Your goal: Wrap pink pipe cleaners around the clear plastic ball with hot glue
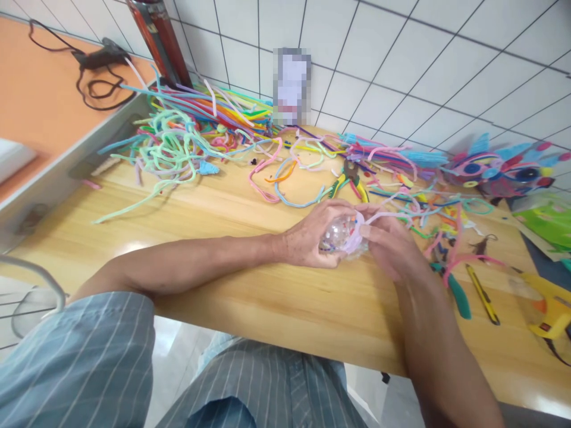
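Over the middle of the wooden table, my left hand (307,235) is wrapped round a clear, rounded object (338,233) with small coloured bits showing in it. A pale purple pipe cleaner (355,235) bends round the object's right side, and its loose end runs off to the right. The fingers of my right hand (386,238) are closed on this pipe cleaner beside the object. Some of the right fingertips are hidden behind it. Just beyond the hands lie pliers (351,180) with yellow and green handles.
Heaped pipe cleaners (178,139) cover the table's back left, with more bundles (397,159) at the back right. A phone (292,86) leans on the tiled wall. To the right are a yellow cutter (483,295), teal-handled pliers (459,296), a yellow glue gun (551,303) and a colourful figure (499,169).
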{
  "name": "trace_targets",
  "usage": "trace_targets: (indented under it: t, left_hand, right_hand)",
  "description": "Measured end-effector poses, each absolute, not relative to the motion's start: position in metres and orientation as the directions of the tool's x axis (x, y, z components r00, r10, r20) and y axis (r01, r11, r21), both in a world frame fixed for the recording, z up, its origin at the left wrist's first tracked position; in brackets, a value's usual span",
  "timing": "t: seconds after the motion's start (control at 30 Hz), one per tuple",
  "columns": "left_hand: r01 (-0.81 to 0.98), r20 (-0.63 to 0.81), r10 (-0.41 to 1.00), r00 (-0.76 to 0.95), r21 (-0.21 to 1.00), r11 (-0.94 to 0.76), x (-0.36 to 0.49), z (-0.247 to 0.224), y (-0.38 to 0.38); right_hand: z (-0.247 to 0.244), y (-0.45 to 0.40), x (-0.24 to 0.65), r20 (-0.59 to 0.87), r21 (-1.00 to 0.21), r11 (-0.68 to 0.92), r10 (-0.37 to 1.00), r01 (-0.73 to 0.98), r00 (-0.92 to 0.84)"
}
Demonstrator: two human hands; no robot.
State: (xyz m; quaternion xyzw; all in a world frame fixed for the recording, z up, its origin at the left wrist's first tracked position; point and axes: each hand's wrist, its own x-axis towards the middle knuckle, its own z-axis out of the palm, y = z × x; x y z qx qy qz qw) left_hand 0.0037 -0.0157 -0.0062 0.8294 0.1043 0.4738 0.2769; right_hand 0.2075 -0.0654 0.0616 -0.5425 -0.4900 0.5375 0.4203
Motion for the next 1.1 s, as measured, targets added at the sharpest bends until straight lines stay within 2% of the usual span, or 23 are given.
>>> trace_targets:
  t: [0.13,0.27,0.37,0.6,0.97,1.1]
  left_hand:
    - [-0.107,0.657,0.451,0.604,0.627,-0.772,0.004,-0.003,-0.015]
    - [-0.069,0.569,0.584,0.579,0.748,-0.660,0.006,0.003,-0.018]
    - [-0.060,0.513,0.627,0.587,0.799,-0.598,0.007,0.005,-0.020]
    - [-0.055,0.508,0.623,0.595,0.799,-0.599,0.006,0.004,-0.022]
    - [-0.078,0.576,0.565,0.591,0.738,-0.670,0.008,-0.001,-0.020]
    - [-0.120,0.656,0.487,0.577,0.658,-0.743,0.008,-0.003,-0.019]
  right_hand:
    - [0.060,-0.065,0.208,-0.079,-0.986,-0.074,0.996,0.147,-0.033]
    - [0.061,-0.068,0.204,-0.026,-0.970,-0.019,0.999,0.244,-0.022]
    - [0.063,-0.068,0.204,-0.034,-0.968,-0.027,0.999,0.249,-0.022]
    - [0.069,-0.066,0.213,-0.023,-0.979,-0.027,0.999,0.203,0.023]
    - [0.077,-0.072,0.216,0.078,-0.920,0.072,0.997,0.384,0.000]
    - [0.076,-0.072,0.216,0.077,-0.899,0.070,0.997,0.432,-0.002]
